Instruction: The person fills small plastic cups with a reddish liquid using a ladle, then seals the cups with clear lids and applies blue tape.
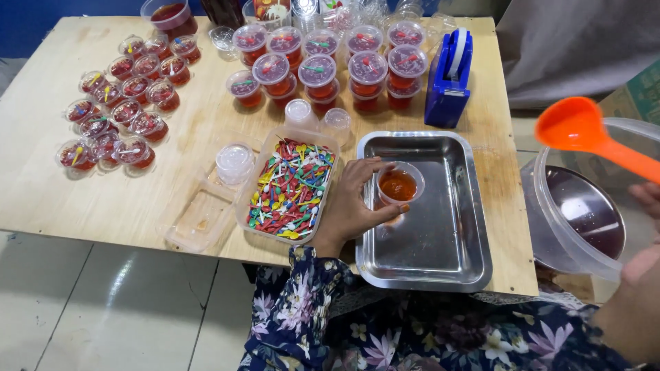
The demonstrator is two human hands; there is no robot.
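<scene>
Left hand [350, 206]: fingers [368, 165] curled narrowly around a small clear plastic cup [399, 184], thumb at the near side, fingertips at the far rim; the cup sits upright inside a shallow steel tray [440, 254] and is filled with red liquid nearly to the top. Right hand [646, 264] is at the frame's right edge, only partly visible; it holds an orange plastic ladle [577, 125] by the handle, bowl raised above a large clear bucket [550, 227] of dark red liquid, but the exact closure of those fingers cannot be told. Judgement: the cup is light, thin-walled and soft, likely wet and slippery outside; squeezing would slop the contents, so a gentle hold low on the sides, kept level, seems best. Just left of the tray, a clear box of coloured small spoons [292, 189] and a stack of clear lids [234, 162]. Farther out on the wooden surface [103, 199]: lidded filled cups in stacked rows [330, 69] at the back, another group [120, 103] at the left, a blue tape dispenser [450, 79] behind the tray.
</scene>
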